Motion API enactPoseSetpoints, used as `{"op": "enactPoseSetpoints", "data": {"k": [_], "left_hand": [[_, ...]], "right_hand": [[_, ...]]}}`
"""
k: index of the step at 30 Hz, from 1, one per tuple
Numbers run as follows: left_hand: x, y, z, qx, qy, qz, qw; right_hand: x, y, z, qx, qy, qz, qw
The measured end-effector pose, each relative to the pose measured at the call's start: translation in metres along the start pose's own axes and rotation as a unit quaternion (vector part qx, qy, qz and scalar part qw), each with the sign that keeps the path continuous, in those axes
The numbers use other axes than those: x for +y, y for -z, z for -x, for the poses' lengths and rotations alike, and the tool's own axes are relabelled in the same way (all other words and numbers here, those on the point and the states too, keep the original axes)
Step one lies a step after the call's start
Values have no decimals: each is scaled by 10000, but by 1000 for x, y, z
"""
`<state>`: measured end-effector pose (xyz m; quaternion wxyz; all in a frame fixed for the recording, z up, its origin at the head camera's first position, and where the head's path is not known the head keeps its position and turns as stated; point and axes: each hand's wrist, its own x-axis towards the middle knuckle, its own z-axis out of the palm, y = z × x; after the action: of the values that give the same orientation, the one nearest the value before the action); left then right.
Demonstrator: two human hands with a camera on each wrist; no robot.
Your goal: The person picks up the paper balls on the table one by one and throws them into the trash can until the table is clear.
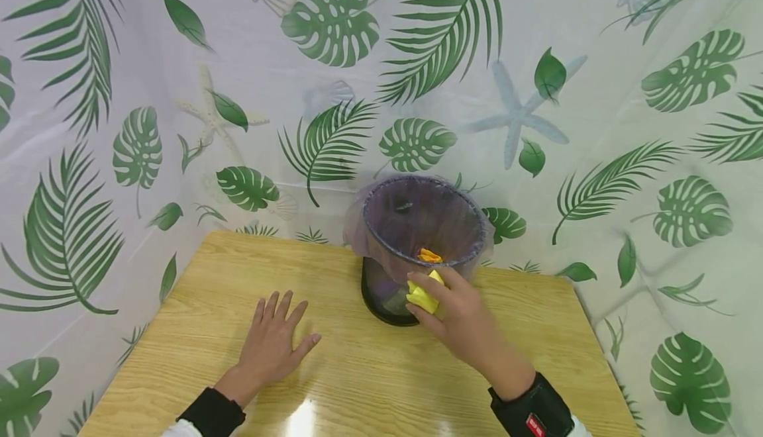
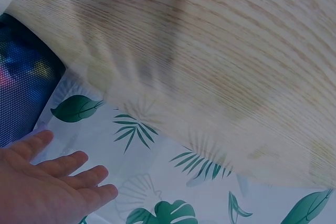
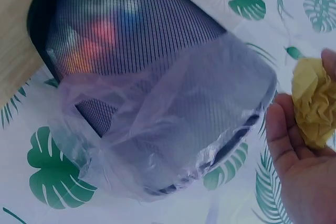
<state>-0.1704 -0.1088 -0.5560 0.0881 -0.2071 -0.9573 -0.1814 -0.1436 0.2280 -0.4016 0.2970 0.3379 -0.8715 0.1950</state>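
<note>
My right hand (image 1: 467,321) pinches a crumpled ball of yellow paper (image 1: 426,291) between thumb and fingers, close to the near rim of a mesh waste bin (image 1: 390,291). In the right wrist view the paper ball (image 3: 314,103) sits against the curled fingers, just beside the bin's lined rim. A thin purple bin liner (image 3: 152,119) is folded over that rim. Inside the bin, a crumpled orange piece (image 1: 429,255) shows near the opening, and colours glow through the mesh. My left hand (image 1: 271,344) is held over the table left of the bin, fingers spread, holding nothing.
The bin stands on a wooden table (image 1: 334,384) toward its back edge. Behind and at both sides hangs a white cloth (image 1: 429,40) printed with green leaves, shells and starfish.
</note>
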Motion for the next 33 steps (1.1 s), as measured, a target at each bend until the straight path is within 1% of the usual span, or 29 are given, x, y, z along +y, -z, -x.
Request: {"op": "enactPoseSetpoints", "data": {"k": [3, 7, 9, 11, 15, 19, 24, 28, 33], "left_hand": [[0, 1, 0, 0, 3, -5, 10000], [2, 2, -1, -14, -14, 0, 10000], [2, 2, -1, -28, -23, -1, 10000], [3, 1, -2, -34, -17, -10, 10000], [3, 1, -2, -35, -15, -37, 10000], [3, 0, -2, -4, -44, -46, 10000], [4, -2, -1, 73, -75, -3, 9999], [5, -1, -1, 42, -39, 5, 10000], [5, 1, -2, -7, -19, -24, 10000]], "right_hand": [[6, 5, -9, 267, -171, -11, 9995], [18, 6, -18, 629, -387, 69, 9972], [24, 6, -23, 718, -532, 76, 9960], [30, 6, -28, 716, -722, 98, 9948], [38, 3, -35, 474, -1275, 150, 9906], [41, 0, -41, 88, -1816, 218, 9831], [44, -4, -47, -357, -2288, 323, 9723], [48, -7, -48, -692, -2620, 369, 9619], [51, -9, -48, -993, -2884, 359, 9517]]}}
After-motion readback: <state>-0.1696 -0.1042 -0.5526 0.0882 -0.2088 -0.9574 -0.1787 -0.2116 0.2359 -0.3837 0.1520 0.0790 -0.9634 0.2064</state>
